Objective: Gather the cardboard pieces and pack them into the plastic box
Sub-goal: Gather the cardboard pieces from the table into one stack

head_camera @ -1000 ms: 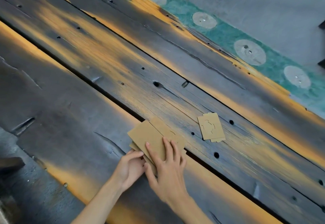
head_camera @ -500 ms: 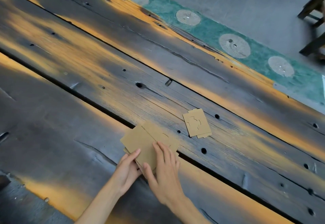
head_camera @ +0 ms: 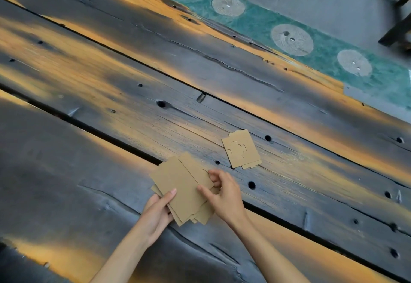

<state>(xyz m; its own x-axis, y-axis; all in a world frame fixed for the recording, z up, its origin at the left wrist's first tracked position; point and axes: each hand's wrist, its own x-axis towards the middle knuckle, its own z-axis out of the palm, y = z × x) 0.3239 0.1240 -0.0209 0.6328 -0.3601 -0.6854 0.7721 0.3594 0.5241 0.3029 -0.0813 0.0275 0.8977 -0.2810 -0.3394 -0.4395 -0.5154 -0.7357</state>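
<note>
A stack of flat brown cardboard pieces (head_camera: 182,185) lies fanned at the near middle of the dark wooden table (head_camera: 111,87). My left hand (head_camera: 156,215) grips the stack's near left edge, thumb on top. My right hand (head_camera: 224,195) pinches its right edge with thumb and fingers. A second small pile of cardboard pieces (head_camera: 241,149), with curved cuts in the top one, rests on the table to the right, apart from both hands. No plastic box is in view.
The table is made of long planks with dark gaps and several holes. Beyond its far edge runs a green strip with round pale discs (head_camera: 291,39) on a grey floor. Dark chair legs (head_camera: 395,13) stand at the top right.
My right hand has come off the top of the stack and now pinches its right edge. My left hand has closed on the near edge, and the stack looks slightly lifted.
</note>
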